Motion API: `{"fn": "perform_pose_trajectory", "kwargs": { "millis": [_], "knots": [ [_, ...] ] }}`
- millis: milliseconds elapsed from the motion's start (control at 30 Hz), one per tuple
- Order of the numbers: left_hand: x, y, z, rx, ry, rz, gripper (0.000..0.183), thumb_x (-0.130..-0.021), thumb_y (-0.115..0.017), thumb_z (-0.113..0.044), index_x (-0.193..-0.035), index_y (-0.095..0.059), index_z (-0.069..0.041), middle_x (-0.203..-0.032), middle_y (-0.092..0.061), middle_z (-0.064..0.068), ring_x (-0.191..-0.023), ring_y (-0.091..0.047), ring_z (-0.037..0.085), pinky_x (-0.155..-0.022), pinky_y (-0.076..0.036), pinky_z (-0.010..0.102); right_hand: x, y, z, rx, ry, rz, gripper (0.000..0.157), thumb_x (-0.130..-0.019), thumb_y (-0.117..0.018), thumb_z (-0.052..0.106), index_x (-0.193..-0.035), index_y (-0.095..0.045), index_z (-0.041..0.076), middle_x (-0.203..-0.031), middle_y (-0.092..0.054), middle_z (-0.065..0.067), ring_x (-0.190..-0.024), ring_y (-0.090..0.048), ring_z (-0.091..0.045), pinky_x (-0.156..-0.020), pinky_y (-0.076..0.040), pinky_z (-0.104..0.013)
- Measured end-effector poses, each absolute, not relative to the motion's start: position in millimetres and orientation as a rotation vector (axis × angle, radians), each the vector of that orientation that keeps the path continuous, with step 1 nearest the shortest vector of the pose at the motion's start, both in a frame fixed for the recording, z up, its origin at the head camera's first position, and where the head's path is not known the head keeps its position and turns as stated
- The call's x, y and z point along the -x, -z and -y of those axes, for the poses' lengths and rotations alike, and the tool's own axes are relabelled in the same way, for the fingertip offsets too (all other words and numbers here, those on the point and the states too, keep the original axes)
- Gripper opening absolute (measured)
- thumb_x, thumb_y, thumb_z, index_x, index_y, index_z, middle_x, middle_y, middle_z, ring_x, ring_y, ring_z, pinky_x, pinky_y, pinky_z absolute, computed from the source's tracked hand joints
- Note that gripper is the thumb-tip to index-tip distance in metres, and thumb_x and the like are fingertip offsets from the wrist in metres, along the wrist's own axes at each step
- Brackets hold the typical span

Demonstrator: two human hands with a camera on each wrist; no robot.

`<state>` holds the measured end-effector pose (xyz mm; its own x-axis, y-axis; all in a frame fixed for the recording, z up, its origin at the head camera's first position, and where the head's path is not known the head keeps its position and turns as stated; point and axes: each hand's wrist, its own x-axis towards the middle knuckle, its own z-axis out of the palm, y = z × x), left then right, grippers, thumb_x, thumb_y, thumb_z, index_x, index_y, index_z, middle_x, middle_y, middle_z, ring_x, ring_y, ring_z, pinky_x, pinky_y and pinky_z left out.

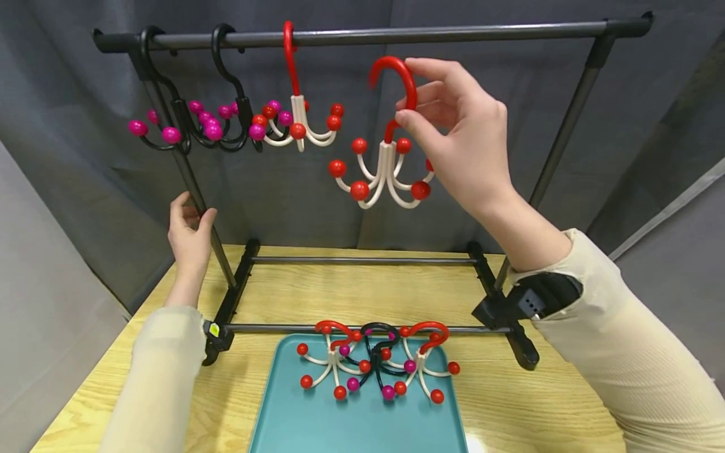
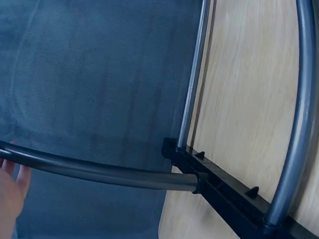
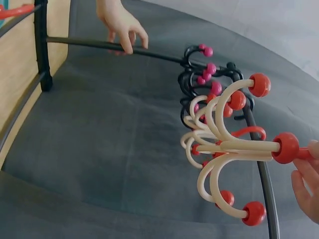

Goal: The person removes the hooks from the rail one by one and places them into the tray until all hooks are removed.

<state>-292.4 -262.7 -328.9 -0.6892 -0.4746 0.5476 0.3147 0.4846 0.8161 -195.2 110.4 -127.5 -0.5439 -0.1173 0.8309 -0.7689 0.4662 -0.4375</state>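
My right hand (image 1: 461,119) pinches the red hook of a white multi-arm hanger (image 1: 387,163) with red balls on its tips. This hanger hangs upright just below the top rail, its hook apart from the rail in the head view. On the left, my left hand (image 1: 191,233) holds the left post (image 1: 195,189) of the black metal rack, thumb on one side and fingers on the other. Three hangers hang from the top rail (image 1: 453,33): two black ones with pink balls, and beside them a white hanger (image 1: 298,119) with a red hook.
On the wooden table (image 1: 351,283) a teal tray (image 1: 362,431) holds two white hangers with red hooks and a black hanger (image 1: 376,358) between them, arms overlapping. The rack's lower bars (image 1: 362,260) and black feet stand on the table. Grey cloth hangs behind.
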Motion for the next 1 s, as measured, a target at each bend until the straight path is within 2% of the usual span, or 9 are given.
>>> {"fn": "perform_pose_trajectory", "kwargs": {
  "millis": [133, 267, 467, 733, 833, 1000],
  "knots": [
    [295, 326, 264, -0.116, 1.287, 1.935, 0.049, -0.089, -0.057, -0.030, -0.134, -0.039, -0.035, -0.089, -0.042, -0.017, -0.082, -0.047, -0.003, -0.075, -0.037, 0.022, 189, 136, -107, -0.801, -1.110, 1.946, 0.039, -0.082, -0.066, 0.009, -0.121, -0.057, 0.010, -0.091, -0.067, -0.006, -0.082, -0.065, -0.008, -0.082, -0.048, -0.022],
    [295, 326, 265, -0.100, 1.201, 1.969, 0.053, -0.092, -0.053, -0.026, -0.139, -0.031, -0.039, -0.085, -0.041, -0.015, -0.074, -0.044, -0.004, -0.073, -0.035, 0.022, 186, 148, -103, -0.892, -1.087, 1.946, 0.039, -0.081, -0.067, 0.007, -0.119, -0.057, 0.006, -0.089, -0.067, -0.006, -0.079, -0.065, -0.008, -0.079, -0.049, -0.022],
    [297, 328, 265, -0.084, 1.111, 1.992, 0.054, -0.093, -0.052, -0.020, -0.141, -0.031, -0.032, -0.083, -0.040, -0.010, -0.071, -0.038, 0.004, -0.071, -0.032, 0.025, 182, 164, -94, -1.003, -1.076, 1.947, 0.042, -0.078, -0.069, 0.004, -0.119, -0.056, 0.002, -0.088, -0.067, -0.006, -0.077, -0.065, -0.009, -0.076, -0.050, -0.021],
    [299, 327, 265, -0.057, 1.081, 2.008, 0.053, -0.092, -0.052, -0.017, -0.141, -0.032, -0.022, -0.082, -0.040, -0.005, -0.076, -0.041, 0.013, -0.074, -0.034, 0.033, 182, 185, -79, -1.077, -1.162, 1.997, 0.042, -0.078, -0.069, 0.003, -0.119, -0.057, 0.004, -0.087, -0.067, -0.004, -0.075, -0.064, -0.005, -0.077, -0.050, -0.022],
    [298, 327, 265, -0.055, 1.079, 2.017, 0.053, -0.092, -0.052, -0.018, -0.141, -0.032, -0.020, -0.082, -0.039, -0.006, -0.076, -0.041, 0.012, -0.074, -0.034, 0.032, 182, 194, -71, -1.099, -1.206, 2.023, 0.042, -0.079, -0.068, 0.003, -0.118, -0.057, 0.006, -0.087, -0.067, -0.003, -0.075, -0.064, -0.004, -0.077, -0.049, -0.022],
    [296, 326, 265, -0.061, 1.108, 2.020, 0.053, -0.092, -0.052, -0.020, -0.141, -0.032, -0.021, -0.081, -0.037, -0.010, -0.073, -0.039, 0.002, -0.072, -0.033, 0.026, 183, 206, -58, -1.143, -1.250, 2.062, 0.040, -0.079, -0.068, 0.003, -0.117, -0.057, 0.007, -0.086, -0.066, -0.002, -0.075, -0.064, -0.002, -0.073, -0.050, -0.021]
  ]
}}
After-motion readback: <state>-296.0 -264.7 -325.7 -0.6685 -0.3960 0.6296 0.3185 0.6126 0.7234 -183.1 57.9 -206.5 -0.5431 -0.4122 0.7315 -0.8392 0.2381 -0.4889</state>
